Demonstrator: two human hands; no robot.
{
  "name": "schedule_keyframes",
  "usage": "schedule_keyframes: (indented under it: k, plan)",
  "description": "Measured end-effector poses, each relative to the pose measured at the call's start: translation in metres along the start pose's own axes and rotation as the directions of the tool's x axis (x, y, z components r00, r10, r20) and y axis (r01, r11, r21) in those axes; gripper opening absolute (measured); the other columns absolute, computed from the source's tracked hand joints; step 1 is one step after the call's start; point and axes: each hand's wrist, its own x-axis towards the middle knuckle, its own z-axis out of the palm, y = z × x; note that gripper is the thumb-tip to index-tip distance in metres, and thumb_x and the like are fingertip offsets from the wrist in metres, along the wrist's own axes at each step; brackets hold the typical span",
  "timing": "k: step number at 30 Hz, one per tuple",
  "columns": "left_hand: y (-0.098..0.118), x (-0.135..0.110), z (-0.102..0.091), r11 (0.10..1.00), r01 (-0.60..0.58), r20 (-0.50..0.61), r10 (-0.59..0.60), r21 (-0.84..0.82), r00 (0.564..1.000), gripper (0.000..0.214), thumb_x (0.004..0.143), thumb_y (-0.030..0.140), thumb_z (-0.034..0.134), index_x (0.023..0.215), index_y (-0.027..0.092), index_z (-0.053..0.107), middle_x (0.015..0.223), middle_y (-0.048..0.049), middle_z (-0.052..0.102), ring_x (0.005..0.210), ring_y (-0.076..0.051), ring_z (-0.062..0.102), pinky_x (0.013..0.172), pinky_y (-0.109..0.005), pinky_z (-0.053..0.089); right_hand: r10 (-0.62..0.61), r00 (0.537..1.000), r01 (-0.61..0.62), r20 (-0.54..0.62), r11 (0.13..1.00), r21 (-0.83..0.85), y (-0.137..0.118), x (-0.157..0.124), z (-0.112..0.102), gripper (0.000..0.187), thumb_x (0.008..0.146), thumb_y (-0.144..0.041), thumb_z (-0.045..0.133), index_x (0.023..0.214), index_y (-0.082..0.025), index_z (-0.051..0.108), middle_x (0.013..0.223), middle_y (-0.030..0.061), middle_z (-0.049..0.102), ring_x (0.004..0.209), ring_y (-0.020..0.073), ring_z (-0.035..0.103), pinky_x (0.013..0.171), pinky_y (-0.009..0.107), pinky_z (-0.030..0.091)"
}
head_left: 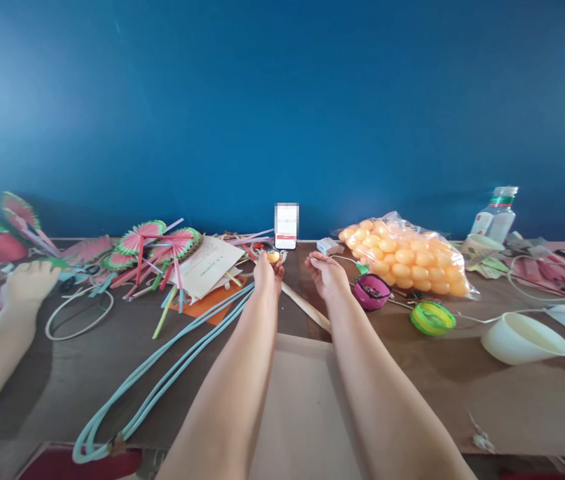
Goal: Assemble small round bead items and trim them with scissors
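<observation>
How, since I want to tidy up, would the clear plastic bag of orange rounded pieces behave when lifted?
The clear plastic bag of orange rounded pieces would probably sag, its film looking thin and wrinkled. Its glossy surface may feel slippery.

Count: one phone (286, 227), one bottle (501, 220), one white tub (505, 341), one bag (470, 292). Orange balls (405, 257) too many to count. Watermelon fans (134, 240) four-plus, overlapping. Hands: left hand (266, 272), right hand (328, 272), one co-worker's hand (27, 283).
</observation>
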Motion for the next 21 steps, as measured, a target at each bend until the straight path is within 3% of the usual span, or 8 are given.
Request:
schedule_keyframes:
  k: [4, 7, 13, 17, 21]
  plan:
    - [-0.001, 0.000, 0.000, 1.000, 0.008, 0.030, -0.007, -0.022, 1.000, 0.030, 0.098, 0.037, 0.050, 0.090, 0.012, 0.064, 0.070, -0.0058, 0.064, 0.046, -0.006, 0.051, 0.046, -0.015, 0.042, 0.061, 0.998, -0.061, -0.010, 0.997, 0.046, -0.005, -0.004, 0.002, 0.020, 0.068, 0.003, 0.068, 0.074, -0.017, 0.065, 0.078, 0.0006, 0.069, 0.072, 0.0094, 0.067, 0.074, 0.021, 0.060]
    - [-0.002, 0.002, 0.000, 0.998, 0.032, 0.117, -0.024, -0.059, 0.993, 0.030, 0.098, 0.035, 0.049, 0.092, 0.011, 0.065, 0.073, -0.0082, 0.066, 0.047, -0.007, 0.053, 0.045, -0.016, 0.044, 0.076, 0.997, -0.074, -0.020, 0.996, 0.057, -0.007, -0.008, 0.005, 0.020, 0.070, 0.003, 0.065, 0.075, -0.016, 0.065, 0.079, 0.0012, 0.070, 0.073, 0.0096, 0.068, 0.067, 0.019, 0.058]
    - [-0.003, -0.005, 0.002, 0.987, 0.097, 0.343, -0.048, -0.128, 0.938, 0.027, 0.099, 0.027, 0.046, 0.103, 0.009, 0.066, 0.082, -0.0134, 0.071, 0.056, -0.010, 0.061, 0.056, -0.021, 0.055, 0.040, 0.999, -0.040, 0.004, 0.999, -0.028, -0.008, -0.011, 0.007, 0.020, 0.067, -0.004, 0.068, 0.081, -0.017, 0.067, 0.088, 0.0029, 0.074, 0.077, 0.0121, 0.071, 0.057, 0.017, 0.053]
    - [-0.004, -0.010, 0.002, 0.992, 0.065, 0.431, -0.011, -0.112, 0.902, 0.025, 0.099, 0.022, 0.046, 0.101, 0.006, 0.066, 0.085, -0.0158, 0.072, 0.063, -0.012, 0.064, 0.062, -0.023, 0.057, 0.022, 0.999, -0.020, 0.030, 0.996, -0.089, -0.008, -0.013, 0.009, 0.023, 0.065, -0.011, 0.067, 0.086, -0.018, 0.069, 0.093, 0.0042, 0.076, 0.079, 0.0142, 0.071, 0.049, 0.017, 0.046]
    - [-0.007, -0.008, 0.000, 0.996, 0.039, 0.489, 0.003, -0.076, 0.872, 0.021, 0.094, 0.028, 0.059, 0.098, 0.008, 0.067, 0.083, -0.0130, 0.071, 0.066, -0.013, 0.065, 0.063, -0.022, 0.056, -0.018, 0.999, 0.024, 0.045, 0.989, -0.144, -0.006, -0.014, 0.010, 0.022, 0.064, -0.020, 0.069, 0.086, -0.018, 0.070, 0.085, 0.0039, 0.075, 0.079, 0.0162, 0.069, 0.054, 0.021, 0.049]
